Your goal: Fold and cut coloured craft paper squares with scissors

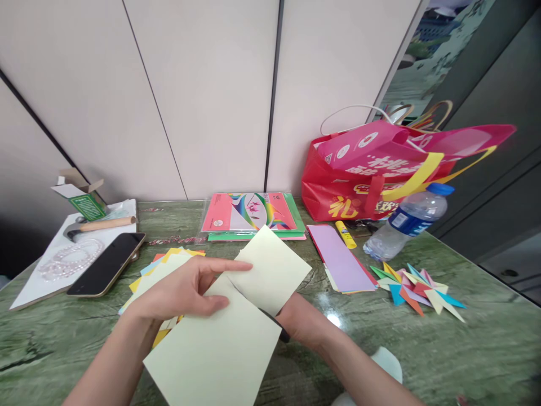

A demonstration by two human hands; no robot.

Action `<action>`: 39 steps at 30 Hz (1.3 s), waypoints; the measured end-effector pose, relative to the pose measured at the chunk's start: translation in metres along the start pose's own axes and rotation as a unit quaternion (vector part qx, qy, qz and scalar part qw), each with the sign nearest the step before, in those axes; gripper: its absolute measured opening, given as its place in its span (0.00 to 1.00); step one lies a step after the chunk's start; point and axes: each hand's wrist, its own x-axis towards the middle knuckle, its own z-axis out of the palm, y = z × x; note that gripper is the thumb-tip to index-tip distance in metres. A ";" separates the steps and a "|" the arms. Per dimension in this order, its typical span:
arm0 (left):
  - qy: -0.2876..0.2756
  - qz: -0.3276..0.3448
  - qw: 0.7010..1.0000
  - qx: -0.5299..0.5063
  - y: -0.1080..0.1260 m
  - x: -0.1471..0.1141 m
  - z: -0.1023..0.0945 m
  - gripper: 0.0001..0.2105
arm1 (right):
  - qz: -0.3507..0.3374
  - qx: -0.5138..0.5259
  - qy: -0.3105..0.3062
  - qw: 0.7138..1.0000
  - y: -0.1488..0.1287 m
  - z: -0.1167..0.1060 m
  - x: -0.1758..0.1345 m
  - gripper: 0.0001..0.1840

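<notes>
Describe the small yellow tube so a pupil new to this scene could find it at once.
Find the large red bag at the back right of the green table. In front of it, a yellow tube lies between the lilac paper and the clear bottle. Unlike those neighbours, it is a short, slim yellow cylinder.

On my screen I see pink beads (pixel 71 260) and a hammer (pixel 101 225) lying on a flat white thing (pixel 36 292). A black phone (pixel 107 265) is right by the beads. Over on the right, a blue-topped clear bottle (pixel 409 220) is near a big red bag (pixel 350 197).
</notes>
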 end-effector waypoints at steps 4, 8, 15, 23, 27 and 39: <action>0.000 0.011 1.000 -0.002 0.001 0.000 0.001 0.27 | -0.005 0.007 -0.002 1.000 0.000 -0.001 -0.001 0.35; 0.007 0.008 1.000 -0.008 0.002 0.000 0.002 0.27 | 0.003 0.000 -0.003 1.000 -0.003 0.000 0.000 0.32; -0.004 0.027 0.999 -0.040 0.003 0.000 0.002 0.26 | 0.003 0.007 -0.004 1.000 -0.006 0.001 -0.001 0.35; 0.004 0.007 0.999 -0.031 0.006 -0.001 0.003 0.27 | -0.016 0.011 0.000 1.000 -0.006 0.002 -0.001 0.38; -0.002 0.014 0.999 -0.029 0.005 -0.001 0.002 0.27 | -0.025 0.010 -0.005 1.000 -0.007 0.002 0.000 0.33; -0.013 0.027 0.999 0.016 -0.003 0.002 0.002 0.26 | 0.006 0.011 0.013 1.000 -0.007 0.001 0.002 0.36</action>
